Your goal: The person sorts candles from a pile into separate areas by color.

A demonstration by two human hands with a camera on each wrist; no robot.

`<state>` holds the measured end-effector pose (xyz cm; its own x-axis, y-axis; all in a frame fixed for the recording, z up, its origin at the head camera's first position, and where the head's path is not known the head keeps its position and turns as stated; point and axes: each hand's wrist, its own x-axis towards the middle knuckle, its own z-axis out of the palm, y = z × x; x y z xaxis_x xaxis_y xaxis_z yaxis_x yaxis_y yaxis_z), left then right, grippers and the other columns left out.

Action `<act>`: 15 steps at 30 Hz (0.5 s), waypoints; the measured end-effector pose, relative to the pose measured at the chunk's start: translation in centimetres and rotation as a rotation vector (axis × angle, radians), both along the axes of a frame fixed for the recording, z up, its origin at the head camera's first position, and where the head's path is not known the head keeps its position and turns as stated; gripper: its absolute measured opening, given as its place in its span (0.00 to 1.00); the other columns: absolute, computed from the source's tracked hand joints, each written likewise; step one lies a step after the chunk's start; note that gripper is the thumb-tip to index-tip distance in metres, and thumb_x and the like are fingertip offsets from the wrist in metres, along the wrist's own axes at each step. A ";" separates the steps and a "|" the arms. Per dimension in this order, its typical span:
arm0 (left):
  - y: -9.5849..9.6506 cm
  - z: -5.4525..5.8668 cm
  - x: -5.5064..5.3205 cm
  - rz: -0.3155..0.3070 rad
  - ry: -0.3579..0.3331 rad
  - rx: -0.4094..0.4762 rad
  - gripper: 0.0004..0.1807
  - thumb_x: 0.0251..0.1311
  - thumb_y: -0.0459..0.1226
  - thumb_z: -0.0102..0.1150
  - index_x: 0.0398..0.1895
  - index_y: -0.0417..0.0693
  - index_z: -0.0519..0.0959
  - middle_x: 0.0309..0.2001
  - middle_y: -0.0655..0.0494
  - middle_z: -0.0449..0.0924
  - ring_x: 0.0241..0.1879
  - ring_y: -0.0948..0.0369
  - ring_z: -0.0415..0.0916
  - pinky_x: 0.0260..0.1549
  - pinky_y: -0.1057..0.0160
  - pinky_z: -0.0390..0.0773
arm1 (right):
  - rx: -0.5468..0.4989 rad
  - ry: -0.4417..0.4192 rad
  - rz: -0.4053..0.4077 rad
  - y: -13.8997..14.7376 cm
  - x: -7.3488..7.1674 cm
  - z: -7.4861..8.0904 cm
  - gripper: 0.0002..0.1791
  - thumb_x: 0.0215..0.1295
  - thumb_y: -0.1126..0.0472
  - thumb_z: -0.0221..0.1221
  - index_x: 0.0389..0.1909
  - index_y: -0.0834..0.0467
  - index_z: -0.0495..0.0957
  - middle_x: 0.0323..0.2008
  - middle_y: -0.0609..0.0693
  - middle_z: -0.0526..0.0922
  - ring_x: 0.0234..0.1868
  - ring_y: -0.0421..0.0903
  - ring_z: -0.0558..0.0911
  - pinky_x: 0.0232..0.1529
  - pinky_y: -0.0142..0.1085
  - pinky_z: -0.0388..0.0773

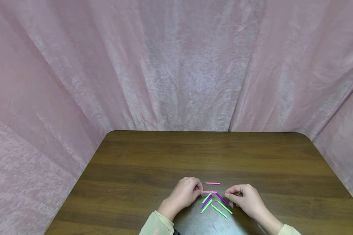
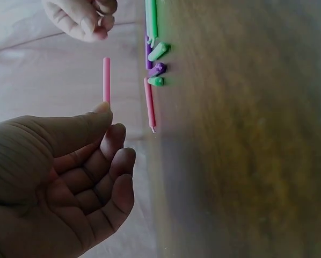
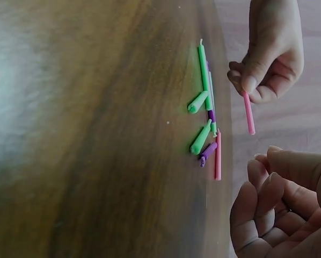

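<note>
A slim pink candle (image 1: 210,192) is pinched between the thumb and forefinger of my left hand (image 1: 186,192); the left wrist view shows that candle (image 2: 107,80) held above the tabletop. My right hand (image 1: 247,199) is to the right of the candles, thumb near its fingertips, with nothing in its grasp. A second pink candle (image 1: 212,183) lies on the table beyond the held one. Nearer my body lie purple candles, one slanting on the right (image 1: 222,199), and several green candles (image 1: 224,207), set in slanted rows. The wicks show on some of them.
The candles lie on a brown wood-grain table (image 1: 153,156) with rounded far corners. Pink velvety curtains (image 1: 188,65) hang behind it and along both sides. Light-coloured sleeves (image 1: 157,224) cover the forearms, and a dark band shows at the left wrist.
</note>
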<state>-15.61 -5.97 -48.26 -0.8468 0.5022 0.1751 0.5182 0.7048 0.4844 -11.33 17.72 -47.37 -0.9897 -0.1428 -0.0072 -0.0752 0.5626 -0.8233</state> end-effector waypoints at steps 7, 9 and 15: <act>0.3 0.1 -1.1 0.004 -0.034 0.011 0.08 0.54 0.36 0.69 0.21 0.54 0.80 0.20 0.71 0.71 0.22 0.74 0.65 0.25 0.74 0.66 | 0.012 -0.014 0.012 0.5 0.9 -0.1 0.03 0.57 0.59 0.68 0.28 0.54 0.86 0.21 0.44 0.82 0.21 0.32 0.73 0.27 0.31 0.69; 0.4 0.1 -1.2 0.007 -0.041 0.017 0.08 0.54 0.36 0.69 0.22 0.54 0.80 0.20 0.71 0.71 0.22 0.74 0.65 0.25 0.74 0.67 | 0.010 -0.010 0.021 0.6 1.1 -0.3 0.03 0.57 0.59 0.68 0.28 0.54 0.86 0.21 0.43 0.82 0.21 0.32 0.73 0.27 0.30 0.69; 0.7 0.1 -1.8 0.015 -0.060 0.030 0.07 0.54 0.35 0.69 0.22 0.53 0.81 0.19 0.70 0.72 0.21 0.74 0.65 0.24 0.73 0.67 | 0.010 0.002 0.025 0.8 1.6 -0.6 0.02 0.56 0.60 0.69 0.28 0.54 0.86 0.22 0.42 0.83 0.21 0.31 0.72 0.27 0.30 0.70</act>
